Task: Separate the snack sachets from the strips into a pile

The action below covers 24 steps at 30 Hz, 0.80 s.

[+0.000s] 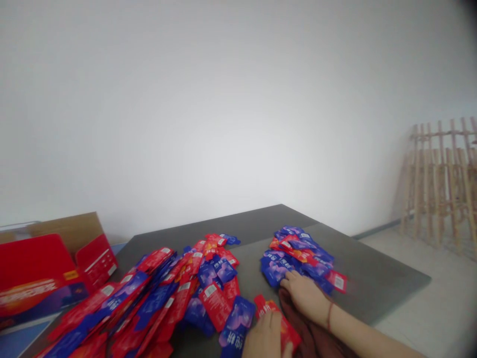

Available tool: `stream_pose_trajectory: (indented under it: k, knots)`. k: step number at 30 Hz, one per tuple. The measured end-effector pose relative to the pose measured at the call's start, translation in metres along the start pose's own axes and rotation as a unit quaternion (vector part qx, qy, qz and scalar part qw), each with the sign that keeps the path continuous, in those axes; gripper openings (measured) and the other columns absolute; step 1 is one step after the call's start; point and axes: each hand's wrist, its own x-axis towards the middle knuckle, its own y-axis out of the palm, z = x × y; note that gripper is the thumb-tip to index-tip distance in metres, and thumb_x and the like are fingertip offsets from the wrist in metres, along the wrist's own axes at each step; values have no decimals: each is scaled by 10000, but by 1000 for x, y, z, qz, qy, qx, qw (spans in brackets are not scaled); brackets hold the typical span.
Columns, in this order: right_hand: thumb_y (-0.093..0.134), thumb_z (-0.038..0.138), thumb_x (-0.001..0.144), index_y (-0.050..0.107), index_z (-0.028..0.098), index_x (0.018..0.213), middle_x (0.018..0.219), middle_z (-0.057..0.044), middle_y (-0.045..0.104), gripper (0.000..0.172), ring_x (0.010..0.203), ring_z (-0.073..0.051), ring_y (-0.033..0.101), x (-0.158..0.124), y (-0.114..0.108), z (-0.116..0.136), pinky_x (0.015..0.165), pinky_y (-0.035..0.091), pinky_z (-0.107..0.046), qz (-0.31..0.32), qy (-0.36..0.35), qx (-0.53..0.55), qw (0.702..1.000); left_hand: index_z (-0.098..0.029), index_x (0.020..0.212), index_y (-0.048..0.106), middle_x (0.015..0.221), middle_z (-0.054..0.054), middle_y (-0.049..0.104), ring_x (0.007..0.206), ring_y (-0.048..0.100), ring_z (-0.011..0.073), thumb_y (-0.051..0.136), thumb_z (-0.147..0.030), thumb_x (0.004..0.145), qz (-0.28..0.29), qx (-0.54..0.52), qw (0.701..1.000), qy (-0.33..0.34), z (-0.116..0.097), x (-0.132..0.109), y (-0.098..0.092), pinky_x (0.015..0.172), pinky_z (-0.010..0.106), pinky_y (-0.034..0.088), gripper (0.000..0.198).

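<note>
While the right hand (303, 296) lies open and flat, with its fingertips (285, 283) touching the near edge of the smaller heap of blue and red sachets (298, 258), the left hand (266, 338) sits curled over a single red sachet (285, 328) at the near edge of the bench (372, 278). Cannot tell if that sachet is actually gripped or only touched, since the fingers are cut off by the bottom of the frame and partly hide it. A red string bracelet (329, 316) is around the right wrist. A dark reddish-brown cloth (300, 320) lies bunched under the right hand, on the bench near its front edge. The larger heap of long red and blue sachets (160, 298) covers the left half of the bench, loosely overlapping, and stands well apart from the smaller heap on the right half, with the left hand between them. Off the bench's left end sits an open red carton (37, 273) with a brown cardboard flap (63, 231). Beyond the bench's right side, a wooden lattice (439, 184) leans against a white wall (223, 124).
</note>
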Motion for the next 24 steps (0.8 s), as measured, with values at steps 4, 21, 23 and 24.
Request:
stream_pose_trajectory:
  k: [4,21,23,24]
  knots:
    - [438,56,910,658,183,993,1004,-92,668,267,938,-243,609,-19,-16,-20,802,429,-342,-52,33,15,998,-218,1320,625,1398,81,593,1267,581,286,598,-165,810,48,60,996,43,70,-14,-11,1071,452,468,513]
    - [533,50,742,626,223,904,966,-41,683,254,859,-222,632,-46,5,42,719,448,-310,-31,-21,96,995,-280,1463,456,1530,8,460,1415,407,185,537,-156,861,142,-48,977,153,66,22,-51,1204,450,255,620]
    - [484,27,765,605,221,920,977,-51,675,276,868,-216,625,-43,-16,28,749,446,-316,-64,18,95,993,-265,1408,523,1450,39,560,1342,506,224,609,-258,885,140,-42,982,123,64,19,-44,1192,502,271,531]
    - [477,46,799,601,222,938,989,-63,672,256,883,-226,621,-41,-29,21,767,446,-330,-89,24,84,992,-238,1374,561,1393,66,610,1289,556,247,638,-287,880,122,-19,988,88,63,16,-40,1172,512,308,503]
